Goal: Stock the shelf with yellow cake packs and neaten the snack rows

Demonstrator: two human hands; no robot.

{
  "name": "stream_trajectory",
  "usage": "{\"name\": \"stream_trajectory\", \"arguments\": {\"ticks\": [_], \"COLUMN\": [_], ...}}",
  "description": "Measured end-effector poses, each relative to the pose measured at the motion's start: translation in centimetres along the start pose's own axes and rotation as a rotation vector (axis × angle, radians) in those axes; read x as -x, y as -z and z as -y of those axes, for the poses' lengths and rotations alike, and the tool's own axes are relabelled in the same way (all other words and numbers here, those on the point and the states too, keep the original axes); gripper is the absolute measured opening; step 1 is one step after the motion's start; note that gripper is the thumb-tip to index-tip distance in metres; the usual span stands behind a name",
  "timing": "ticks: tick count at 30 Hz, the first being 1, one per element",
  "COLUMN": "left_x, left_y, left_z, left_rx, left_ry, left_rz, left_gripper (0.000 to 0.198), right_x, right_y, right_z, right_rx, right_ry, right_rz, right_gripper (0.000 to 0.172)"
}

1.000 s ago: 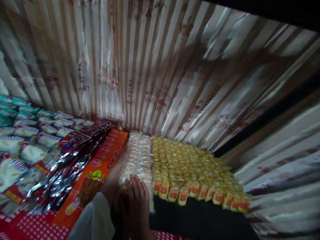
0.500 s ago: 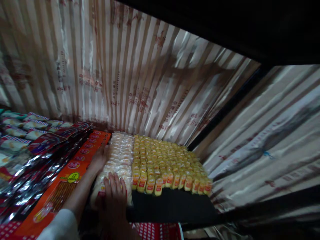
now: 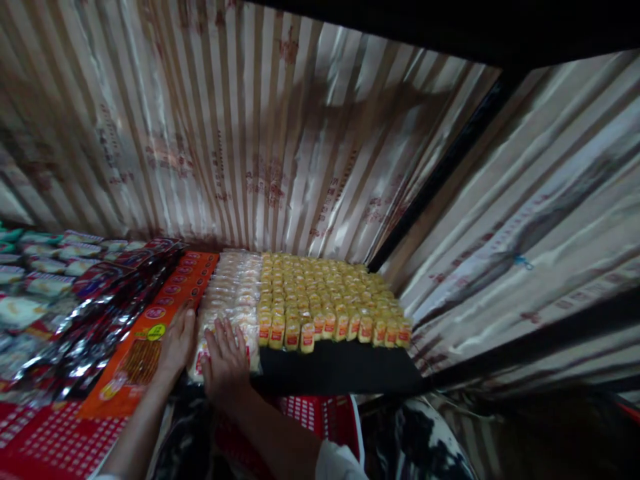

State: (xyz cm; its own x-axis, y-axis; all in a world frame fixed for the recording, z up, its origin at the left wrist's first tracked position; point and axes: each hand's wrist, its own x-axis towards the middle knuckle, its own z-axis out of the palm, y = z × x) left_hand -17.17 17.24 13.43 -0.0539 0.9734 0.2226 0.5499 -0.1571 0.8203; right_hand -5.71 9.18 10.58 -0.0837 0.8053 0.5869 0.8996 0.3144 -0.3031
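Note:
Clear-wrapped pale snack packets [image 3: 240, 280] stand in rows on the black shelf [image 3: 340, 367]. My right hand [image 3: 227, 357] lies against the front of these packets, fingers stretched out and a little apart. Between the pale packets and the orange snack bags [image 3: 150, 330] is my left hand [image 3: 177, 340], its fingers extended along the left side of the rows. Neither hand is wrapped round anything. Right of the pale packets sit tight rows of small yellow-wrapped snacks [image 3: 325, 293] with red labels.
Dark red shiny bags [image 3: 125, 300] and white-and-red packets [image 3: 50, 283] cover the left side. Red plastic baskets [image 3: 50, 433] [image 3: 313, 413] are below the shelf front. Striped sheeting [image 3: 240, 133] forms the back, with a black post [image 3: 435, 180] at the corner.
My left hand has come back toward me along the side of the pale packets. My right hand stays on their front. The view has shifted, showing more of the baskets below.

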Motion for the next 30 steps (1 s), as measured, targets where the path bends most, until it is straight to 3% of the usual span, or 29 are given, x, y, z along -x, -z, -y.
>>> {"name": "stream_trajectory", "arguments": {"ticks": [8,15,18,24,30], "left_x": [3.4,3.8,4.0,5.5,8.0], "left_y": [-0.7,-1.4,-1.8,-2.7,-4.0], "left_z": [0.8,0.7,0.3,-1.4,-4.7], "left_rx": [0.054,0.024,-0.018,-0.153,-0.201], "left_ry": [0.096,0.078,0.011,-0.202,-0.426], "left_rz": [-0.038,0.022,0.015,-0.141,-0.081], "left_gripper": [0.05,0.057,0.058,0.056,0.039], "right_x": [-0.2,0.5,2.6,6.1,7.7], "right_y": [-0.2,2.9,4.5,5.9,8.4], "right_z": [-0.3,-1.3,-2.0,-3.5,-5.5], "right_rx": [-0.05,-0.068,-0.066,-0.125,-0.17], "right_ry": [0.017,0.062,0.047,0.018,-0.072], "right_rz": [-0.044,-0.04,-0.022,0.057,0.037], "right_gripper": [0.045,0.042,0.041,0.045,0.039]}}
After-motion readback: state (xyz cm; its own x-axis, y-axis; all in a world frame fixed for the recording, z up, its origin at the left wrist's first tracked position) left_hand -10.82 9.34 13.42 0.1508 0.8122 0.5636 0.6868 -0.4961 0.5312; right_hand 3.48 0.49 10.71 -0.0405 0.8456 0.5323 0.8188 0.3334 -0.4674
